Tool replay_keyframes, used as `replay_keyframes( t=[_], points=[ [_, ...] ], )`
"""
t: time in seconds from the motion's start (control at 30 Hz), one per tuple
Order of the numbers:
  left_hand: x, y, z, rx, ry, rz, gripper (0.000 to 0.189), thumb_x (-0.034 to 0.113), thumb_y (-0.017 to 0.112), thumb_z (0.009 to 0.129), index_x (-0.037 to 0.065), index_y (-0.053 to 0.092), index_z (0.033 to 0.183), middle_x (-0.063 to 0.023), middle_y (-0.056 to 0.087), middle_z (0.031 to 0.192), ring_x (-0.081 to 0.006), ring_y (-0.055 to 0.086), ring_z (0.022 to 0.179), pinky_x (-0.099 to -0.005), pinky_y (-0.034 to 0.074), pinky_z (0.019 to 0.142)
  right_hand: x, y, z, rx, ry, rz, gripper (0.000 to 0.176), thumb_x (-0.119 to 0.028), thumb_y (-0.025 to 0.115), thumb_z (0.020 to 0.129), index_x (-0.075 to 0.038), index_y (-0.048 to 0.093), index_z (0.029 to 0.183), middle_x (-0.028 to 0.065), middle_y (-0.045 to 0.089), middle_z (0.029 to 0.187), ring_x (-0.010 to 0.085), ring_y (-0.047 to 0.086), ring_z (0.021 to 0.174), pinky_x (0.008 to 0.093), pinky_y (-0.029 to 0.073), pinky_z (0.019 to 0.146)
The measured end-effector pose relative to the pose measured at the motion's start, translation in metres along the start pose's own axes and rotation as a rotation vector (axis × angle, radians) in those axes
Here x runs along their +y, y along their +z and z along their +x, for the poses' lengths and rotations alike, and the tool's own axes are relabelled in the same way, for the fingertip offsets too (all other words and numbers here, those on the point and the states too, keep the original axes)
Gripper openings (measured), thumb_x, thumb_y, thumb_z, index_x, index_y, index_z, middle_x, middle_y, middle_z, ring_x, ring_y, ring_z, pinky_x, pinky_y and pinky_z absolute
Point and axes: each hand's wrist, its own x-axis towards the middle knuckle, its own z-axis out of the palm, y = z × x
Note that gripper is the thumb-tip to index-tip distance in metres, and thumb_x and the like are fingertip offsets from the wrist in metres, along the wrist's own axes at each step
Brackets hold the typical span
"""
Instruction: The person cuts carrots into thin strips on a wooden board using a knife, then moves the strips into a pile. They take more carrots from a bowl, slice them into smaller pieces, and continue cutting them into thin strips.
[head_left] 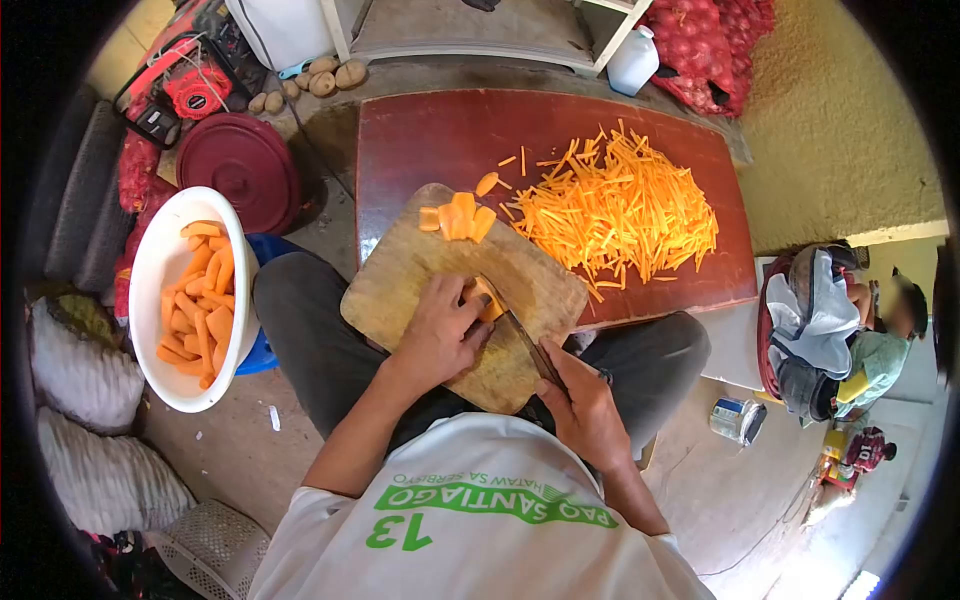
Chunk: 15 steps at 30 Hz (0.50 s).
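My left hand (445, 328) presses a piece of carrot (486, 298) down on the wooden cutting board (400, 290), its fingers bent over it. In my right hand (580, 400) is a knife (527, 345), gripped by the handle, with the blade against the right side of that piece. Several flat carrot slices (460, 217) lie at the board's far edge. Beyond the board, a large heap of carrot sticks (620, 210) covers much of the red table (420, 130). A small carrot slice (487, 184) rests apart, left of the heap.
At left, a white basin (143, 290) holds peeled carrots (205, 300), beside a dark red lidded bucket (235, 170). Sacks (85, 360) line the left side. Potatoes (322, 83) and a white jug (632, 62) are beyond the table. Two people (880, 360) are far right.
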Motion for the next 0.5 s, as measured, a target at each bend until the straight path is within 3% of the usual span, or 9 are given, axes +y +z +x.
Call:
replay_keyframes(
  t=[0.27, 0.37, 0.5],
  points=[
    [0.0, -0.002, 0.003, -0.001, -0.013, -0.038, 0.032, 0.01, 0.086, 0.088, -0.004, 0.074, 0.114, -0.0202, 0.061, 0.116, -0.0404, 0.059, 0.109, -0.0486, 0.052, 0.093, -0.013, -0.002, -0.001, -0.005, -0.007, -0.053, 0.054, -0.005, 0.075, 0.1, 0.009, 0.059, 0.149, 0.0329, 0.069, 0.135, 0.0505, 0.066, 0.128, 0.0519, 0.051, 0.112],
    [-0.001, -0.004, 0.004, 0.019, 0.065, -0.013, 0.032, 0.007, 0.087, 0.085, -0.003, 0.074, 0.112, -0.0199, 0.062, 0.118, -0.0413, 0.059, 0.107, -0.049, 0.052, 0.091, -0.013, 0.0, -0.007, -0.027, 0.023, -0.097, 0.049, -0.007, 0.07, 0.107, 0.009, 0.057, 0.152, 0.0307, 0.069, 0.142, 0.0438, 0.069, 0.134, 0.0439, 0.053, 0.113],
    [-0.001, -0.004, 0.009, -0.015, 0.144, 0.059, 0.022, 0.005, 0.083, 0.083, 0.0, 0.074, 0.103, -0.0152, 0.062, 0.112, -0.0385, 0.059, 0.108, -0.0478, 0.052, 0.091, -0.027, -0.003, -0.004, -0.087, 0.1, -0.075, 0.052, -0.007, 0.069, 0.108, 0.008, 0.054, 0.155, 0.0302, 0.069, 0.143, 0.0425, 0.07, 0.133, 0.0441, 0.055, 0.111]
  ],
)
